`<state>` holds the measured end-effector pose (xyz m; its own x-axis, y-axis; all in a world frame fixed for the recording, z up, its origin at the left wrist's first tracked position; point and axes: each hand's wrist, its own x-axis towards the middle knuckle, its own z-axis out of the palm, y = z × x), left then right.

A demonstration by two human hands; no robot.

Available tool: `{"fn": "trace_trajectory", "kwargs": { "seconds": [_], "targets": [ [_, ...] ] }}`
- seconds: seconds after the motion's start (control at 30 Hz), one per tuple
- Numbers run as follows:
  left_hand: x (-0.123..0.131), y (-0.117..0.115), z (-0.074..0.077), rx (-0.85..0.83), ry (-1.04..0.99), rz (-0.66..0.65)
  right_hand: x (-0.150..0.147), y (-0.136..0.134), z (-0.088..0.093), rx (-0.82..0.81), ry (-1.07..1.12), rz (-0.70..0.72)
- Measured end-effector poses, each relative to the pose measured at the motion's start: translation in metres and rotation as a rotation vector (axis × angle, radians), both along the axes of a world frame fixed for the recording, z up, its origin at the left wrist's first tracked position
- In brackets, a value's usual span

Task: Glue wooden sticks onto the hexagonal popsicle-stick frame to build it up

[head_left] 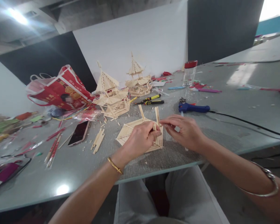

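Note:
A flat many-sided base of pale wooden sticks [127,130] lies on a grey mat at the table's front edge. Two upright stick posts rise from it, one at the back and another stick post [157,113] at the right. My left hand [143,135] reaches over the base, its thumb and fingers closed on a short wooden stick [154,127]. Just right of it, my right hand [183,129] has its thumb and fingertips pinched together beside the right post. Whatever lies between those fingertips is too small to make out.
Two finished stick pagodas [112,99] stand behind the base. A blue glue gun [193,107] with a black cord lies at right, near yellow-handled pliers [151,99]. Loose sticks [98,141], a phone [78,133] and a red bag [60,90] are at left. A red-lidded jar [189,74] stands behind.

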<state>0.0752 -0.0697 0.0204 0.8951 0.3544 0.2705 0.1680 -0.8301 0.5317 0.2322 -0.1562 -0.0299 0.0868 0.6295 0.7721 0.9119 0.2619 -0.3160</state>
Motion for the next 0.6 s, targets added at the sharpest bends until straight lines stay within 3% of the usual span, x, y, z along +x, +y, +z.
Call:
{"fn": "trace_trajectory", "kwargs": {
  "seconds": [0.6],
  "targets": [
    [0.0015,-0.0003,0.0024,0.018,0.014,0.001,0.0001,0.0016,-0.0009,0.033,0.0,0.011]
  ]
}}
